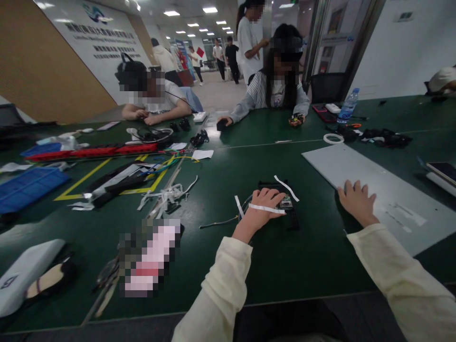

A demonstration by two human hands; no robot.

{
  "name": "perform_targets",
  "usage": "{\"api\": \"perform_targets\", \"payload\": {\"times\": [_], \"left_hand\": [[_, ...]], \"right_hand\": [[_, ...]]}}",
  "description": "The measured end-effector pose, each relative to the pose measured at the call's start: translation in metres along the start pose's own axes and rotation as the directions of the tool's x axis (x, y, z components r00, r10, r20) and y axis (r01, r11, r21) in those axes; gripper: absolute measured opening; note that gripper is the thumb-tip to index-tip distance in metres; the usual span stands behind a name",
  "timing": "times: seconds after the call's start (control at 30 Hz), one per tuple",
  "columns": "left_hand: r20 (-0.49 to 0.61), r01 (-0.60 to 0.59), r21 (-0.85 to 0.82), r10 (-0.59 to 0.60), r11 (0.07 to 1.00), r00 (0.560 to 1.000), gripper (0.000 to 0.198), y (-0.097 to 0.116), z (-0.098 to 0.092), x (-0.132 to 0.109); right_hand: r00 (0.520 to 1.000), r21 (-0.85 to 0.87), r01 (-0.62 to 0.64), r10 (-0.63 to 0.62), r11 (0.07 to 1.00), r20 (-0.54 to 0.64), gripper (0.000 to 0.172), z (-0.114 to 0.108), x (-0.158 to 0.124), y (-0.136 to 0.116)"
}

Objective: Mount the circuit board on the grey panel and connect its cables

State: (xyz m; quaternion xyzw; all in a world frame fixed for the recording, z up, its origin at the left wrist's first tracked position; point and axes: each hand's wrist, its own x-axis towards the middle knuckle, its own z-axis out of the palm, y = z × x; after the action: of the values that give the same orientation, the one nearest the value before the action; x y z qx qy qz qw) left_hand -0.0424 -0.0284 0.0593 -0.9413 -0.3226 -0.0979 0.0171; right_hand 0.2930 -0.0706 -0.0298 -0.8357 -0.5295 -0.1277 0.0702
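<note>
around the left hand (265, 204) lie white strips (286, 187), a cable (219, 222).

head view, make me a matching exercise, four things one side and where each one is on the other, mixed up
Things:
1 left hand
2 right hand
3 bottle
4 blue tray

Places:
a flat on the grey sheet
b far left of the table
c on a small circuit board
d upright at the far right

Pairs: 1-c, 2-a, 3-d, 4-b
</note>
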Motion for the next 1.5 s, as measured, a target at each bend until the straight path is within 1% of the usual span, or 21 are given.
{"api": "perform_targets", "payload": {"times": [0.1,0.2,0.27,0.4,0.53,0.67,0.77,0.9,0.97,1.1,1.17,1.27,1.4,1.5], "left_hand": [[-0.033,0.019,-0.006,-0.019,1.000,0.999,0.051,0.001,-0.011,0.000],[-0.070,0.026,-0.007,-0.026,1.000,0.997,0.052,0.002,-0.022,-0.001],[-0.087,0.031,-0.002,-0.031,1.000,0.996,0.053,0.002,-0.029,-0.002],[-0.106,0.043,0.024,-0.040,0.999,0.994,0.054,0.001,-0.041,-0.007],[-0.105,0.044,0.050,-0.038,0.998,0.994,0.056,0.000,-0.050,-0.011],[-0.123,0.043,0.063,-0.035,0.997,0.992,0.054,0.001,-0.058,-0.013],[-0.119,0.040,0.066,-0.032,0.997,0.992,0.053,0.002,-0.059,-0.012],[-0.083,0.019,0.053,-0.015,0.998,0.996,0.055,0.004,-0.053,-0.008],[-0.065,0.018,0.039,-0.016,0.999,0.998,0.054,0.005,-0.046,-0.005],[-0.049,0.038,0.009,-0.037,0.999,0.998,0.053,0.003,-0.026,-0.002],[-0.041,0.052,-0.003,-0.052,0.999,0.998,0.053,0.001,-0.017,-0.002],[-0.007,0.062,-0.013,-0.062,0.998,0.998,0.053,-0.001,-0.004,0.000],[0.026,0.054,-0.020,-0.054,0.998,0.998,0.054,-0.001,0.009,0.005],[0.022,0.048,-0.020,-0.048,0.999,0.999,0.054,0.000,0.016,0.009]], "right_hand": [[1.000,0.024,0.018,-0.018,1.000,-0.003,0.056,0.000,-0.014,-0.009],[0.993,0.042,0.116,-0.117,0.992,0.009,0.056,-0.006,-0.032,-0.019],[0.983,0.050,0.186,-0.186,0.981,-0.006,0.055,-0.013,-0.044,-0.028],[0.947,0.099,0.321,-0.320,0.942,-0.023,0.053,-0.026,-0.067,-0.043],[0.890,0.189,0.451,-0.456,0.872,-0.019,0.053,-0.037,-0.085,-0.057],[0.813,0.269,0.567,-0.582,0.779,-0.029,0.054,-0.048,-0.100,-0.070],[0.749,0.325,0.638,-0.661,0.698,-0.051,0.054,-0.057,-0.107,-0.079],[0.649,0.403,0.718,-0.754,0.567,-0.095,0.051,-0.069,-0.112,-0.089],[0.615,0.430,0.738,-0.780,0.520,-0.112,0.050,-0.074,-0.113,-0.093],[0.583,0.474,0.751,-0.799,0.460,-0.147,0.049,-0.081,-0.115,-0.099],[0.553,0.504,0.761,-0.814,0.409,-0.175,0.044,-0.083,-0.118,-0.100],[0.516,0.536,0.780,-0.816,0.323,-0.261,0.035,-0.082,-0.123,-0.098],[0.473,0.557,0.801,-0.801,0.218,-0.367,0.031,-0.080,-0.126,-0.095],[0.446,0.573,0.803,-0.805,0.166,-0.392,0.031,-0.080,-0.126,-0.094]]}}
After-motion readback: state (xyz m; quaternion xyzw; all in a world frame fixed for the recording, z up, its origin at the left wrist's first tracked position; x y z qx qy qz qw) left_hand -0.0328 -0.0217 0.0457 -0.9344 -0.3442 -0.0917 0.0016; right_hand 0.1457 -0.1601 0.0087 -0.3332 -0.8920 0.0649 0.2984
